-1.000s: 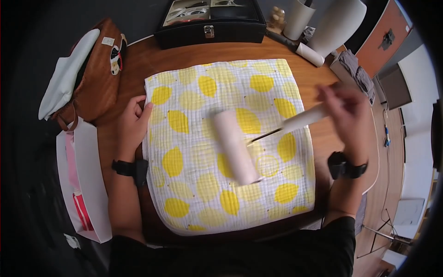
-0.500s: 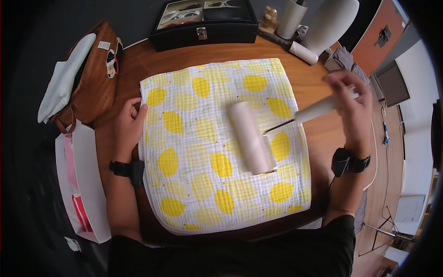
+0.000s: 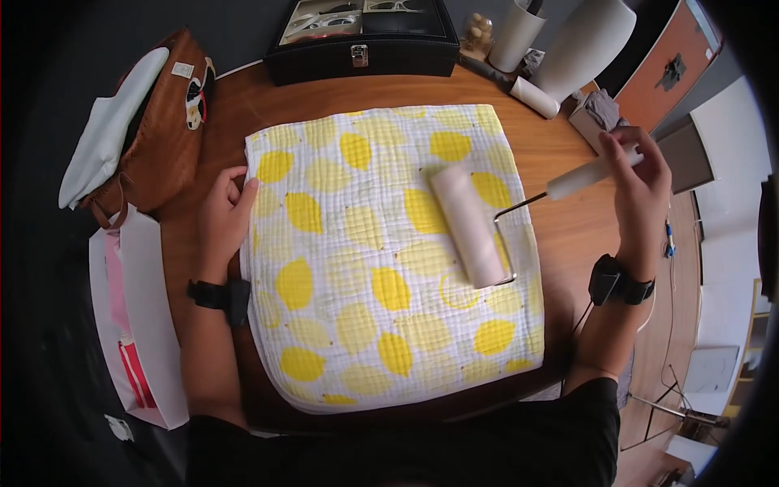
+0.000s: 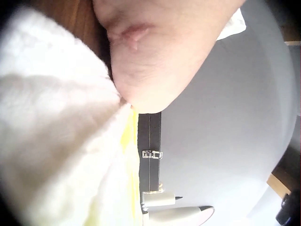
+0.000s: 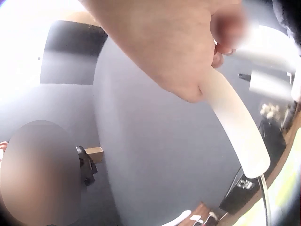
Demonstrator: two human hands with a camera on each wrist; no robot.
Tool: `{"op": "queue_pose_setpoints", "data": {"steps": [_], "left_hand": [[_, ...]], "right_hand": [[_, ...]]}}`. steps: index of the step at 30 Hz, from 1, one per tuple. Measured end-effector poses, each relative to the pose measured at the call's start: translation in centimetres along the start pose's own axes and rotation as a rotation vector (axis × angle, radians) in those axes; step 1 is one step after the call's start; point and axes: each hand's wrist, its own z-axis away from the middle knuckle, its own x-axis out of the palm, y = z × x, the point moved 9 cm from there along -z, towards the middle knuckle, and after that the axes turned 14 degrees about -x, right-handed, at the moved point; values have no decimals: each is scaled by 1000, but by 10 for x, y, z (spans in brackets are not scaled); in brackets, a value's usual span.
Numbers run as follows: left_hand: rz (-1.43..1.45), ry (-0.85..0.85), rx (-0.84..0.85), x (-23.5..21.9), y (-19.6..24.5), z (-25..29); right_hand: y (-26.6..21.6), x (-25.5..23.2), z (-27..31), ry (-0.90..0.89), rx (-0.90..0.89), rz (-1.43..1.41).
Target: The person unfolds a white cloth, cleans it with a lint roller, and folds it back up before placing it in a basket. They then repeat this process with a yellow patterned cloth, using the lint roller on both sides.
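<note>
Cloth (image 3: 389,260): white, printed with bright and pale yellow lemons
Roller (image 3: 469,227) over the cloth: pale pinkish-white, with a white handle (image 3: 588,174)
Bench (image 3: 235,101) under the cloth: brown wood grain
Case (image 3: 324,65) beyond the cloth: black, silver clasp (image 3: 359,55)
Bag (image 3: 166,134) left of the cloth: brown

A dark wall (image 3: 231,32) rises behind the wooden table (image 3: 235,105).

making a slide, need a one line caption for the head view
Right grip holding a pale roller over lemon-print cloth, left grip at the cloth's left edge.
</note>
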Motion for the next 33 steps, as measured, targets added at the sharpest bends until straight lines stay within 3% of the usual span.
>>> {"op": "queue_pose_setpoints", "data": {"steps": [7,19,21,23,28,33], "left_hand": [[-14,21,10,-2,5,3],[-2,13,27,-2,8,3],[-4,13,18,-3,8,4],[-10,14,7,-3,10,6],[0,13,24,-4,8,5],[11,10,13,-2,1,1]], "right_hand": [[-13,-35,-7,167,-134,116],[-82,-16,4,157,-350,364],[-89,-4,7,189,-434,201],[-86,1,8,185,-415,68],[-44,11,9,64,-81,-192],[-48,22,13,148,115,-710]]}}
